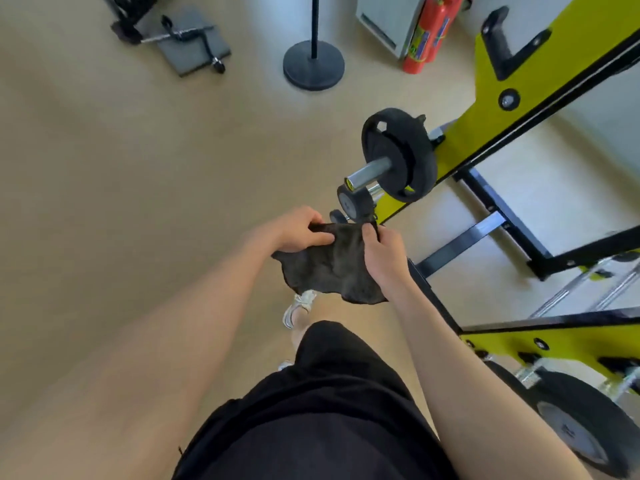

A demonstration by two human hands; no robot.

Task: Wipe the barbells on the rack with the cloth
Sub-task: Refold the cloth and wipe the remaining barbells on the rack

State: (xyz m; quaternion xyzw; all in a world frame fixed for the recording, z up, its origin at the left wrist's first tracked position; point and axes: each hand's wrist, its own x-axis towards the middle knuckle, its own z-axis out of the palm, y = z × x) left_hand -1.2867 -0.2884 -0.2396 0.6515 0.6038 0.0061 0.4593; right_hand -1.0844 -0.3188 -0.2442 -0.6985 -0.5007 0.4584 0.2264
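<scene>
Meanwhile, both hands held a dark cloth (332,268) stretched between them, left hand (301,230) pinching its top edge, right hand (382,256) gripping the other corner, just short of the racked barbell (370,173), yellow rack (540,81) beside it.

Open floor (138,185) leftward, barbell sleeve (369,173) and yellow rack (519,109) blocking right

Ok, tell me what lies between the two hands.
The head view shows the cloth spanning between the left hand and right hand, each pinching its upper edge.
</scene>
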